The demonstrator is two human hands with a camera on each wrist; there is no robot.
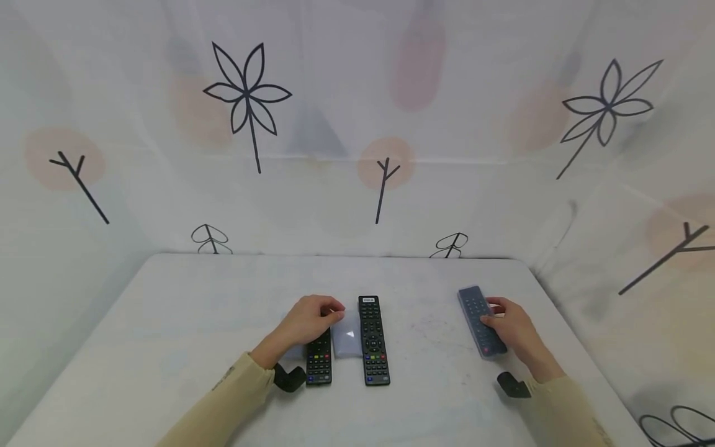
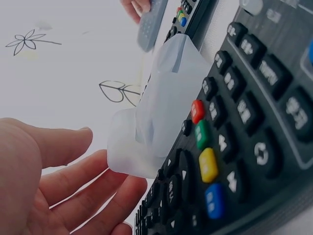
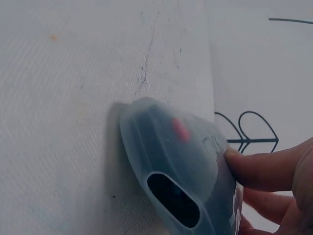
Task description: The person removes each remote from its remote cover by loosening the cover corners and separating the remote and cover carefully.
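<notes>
Resting on a white surface, three remote controls lie side by side before the person. The left hand lies over the upper part of the left black remote, and its fingers touch the edge of a translucent silicone cover that lies between this remote and the middle black remote; the fingers are only loosely bent, and I cannot see a real pinch. The right hand holds the covered remote, well apart to the right, with thumb and fingers on its long sides. In the right wrist view its cover looks smooth and a little glossy. I judge that the loose cover is very light, soft and floppy, so it folds easily and may cling; it is best to take it at an open edge. The remotes seem stiff and light, and are best held by the long sides.
</notes>
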